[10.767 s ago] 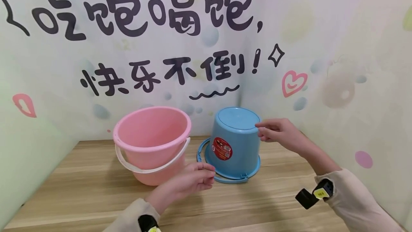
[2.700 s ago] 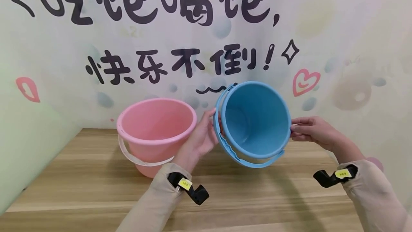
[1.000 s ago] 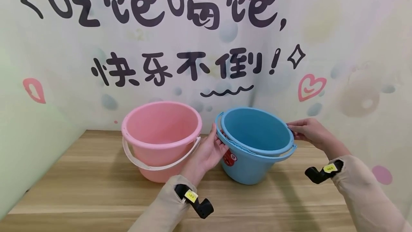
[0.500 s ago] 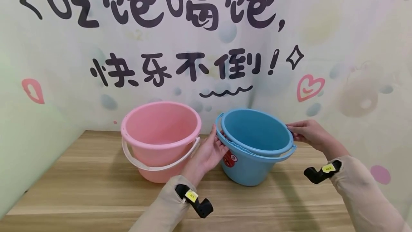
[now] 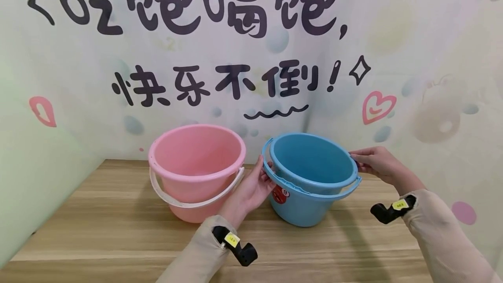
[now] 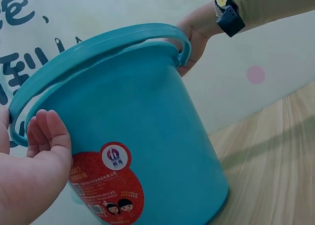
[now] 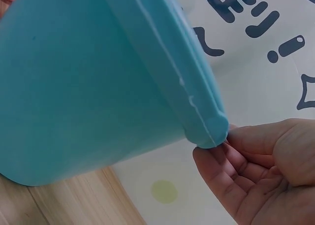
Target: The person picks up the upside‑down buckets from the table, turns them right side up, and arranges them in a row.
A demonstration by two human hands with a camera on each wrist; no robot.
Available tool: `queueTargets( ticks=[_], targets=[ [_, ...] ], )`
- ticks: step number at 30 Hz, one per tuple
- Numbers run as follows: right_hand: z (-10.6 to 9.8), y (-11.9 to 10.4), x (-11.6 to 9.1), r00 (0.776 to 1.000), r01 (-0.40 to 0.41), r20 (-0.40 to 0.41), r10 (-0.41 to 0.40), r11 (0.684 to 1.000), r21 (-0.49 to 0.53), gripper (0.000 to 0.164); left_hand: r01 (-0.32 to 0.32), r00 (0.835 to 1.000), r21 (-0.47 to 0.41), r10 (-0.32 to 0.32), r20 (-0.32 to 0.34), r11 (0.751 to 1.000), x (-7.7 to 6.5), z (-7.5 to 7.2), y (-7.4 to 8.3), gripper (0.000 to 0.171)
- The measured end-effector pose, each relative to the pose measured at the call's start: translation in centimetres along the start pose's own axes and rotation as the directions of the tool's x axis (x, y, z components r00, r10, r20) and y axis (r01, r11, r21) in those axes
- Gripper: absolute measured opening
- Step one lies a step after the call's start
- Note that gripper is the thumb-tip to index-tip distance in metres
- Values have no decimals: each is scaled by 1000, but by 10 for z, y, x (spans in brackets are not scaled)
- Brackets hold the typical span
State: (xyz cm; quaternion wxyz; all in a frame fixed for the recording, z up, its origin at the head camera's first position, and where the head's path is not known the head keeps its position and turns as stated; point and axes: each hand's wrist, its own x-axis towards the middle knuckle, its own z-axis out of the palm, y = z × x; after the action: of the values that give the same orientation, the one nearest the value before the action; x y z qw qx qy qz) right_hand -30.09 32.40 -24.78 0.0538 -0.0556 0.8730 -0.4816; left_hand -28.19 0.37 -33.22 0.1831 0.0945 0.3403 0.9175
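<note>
A blue bucket [image 5: 302, 204] stands mouth up on the wooden table in the head view, right of the middle. Its blue handle [image 5: 306, 189] hangs around the front, just below the rim. At the bucket's left side my left hand [image 5: 251, 189] grips the handle, thumb outside and fingers behind it. In the left wrist view, those fingers lie close to the wall above a red label [image 6: 110, 185]. My right hand [image 5: 379, 165] pinches the rim at the far right, with the thumb and fingertips at the edge in the right wrist view [image 7: 261, 166].
A pink bucket [image 5: 184, 191] with a white handle [image 5: 196, 205] stands upright to the left, close to my left forearm. Behind the table [image 5: 118, 239] rises a printed wall covering [image 5: 188, 51] with black lettering.
Earlier the blue bucket stood upside down; it was then lifted, turned over between both hands and lowered mouth up. Over the last second, the hands and bucket barely shift.
</note>
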Motion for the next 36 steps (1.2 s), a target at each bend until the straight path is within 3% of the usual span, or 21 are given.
queueTargets(
  ticks=[7,23,36],
  targets=[
    [-1,3,1,1000,-11,-9,11,1000,-4,51,10,997,-42,-13,-75,999,-1,-7,-5,26],
    [-1,2,0,1000,-23,-19,24,1000,14,51,6,989,3,-6,-148,1000,2,-26,-21,26],
    [0,2,1,1000,8,-13,-8,1000,13,50,42,966,42,-30,-256,998,6,-32,-31,22]
  ],
)
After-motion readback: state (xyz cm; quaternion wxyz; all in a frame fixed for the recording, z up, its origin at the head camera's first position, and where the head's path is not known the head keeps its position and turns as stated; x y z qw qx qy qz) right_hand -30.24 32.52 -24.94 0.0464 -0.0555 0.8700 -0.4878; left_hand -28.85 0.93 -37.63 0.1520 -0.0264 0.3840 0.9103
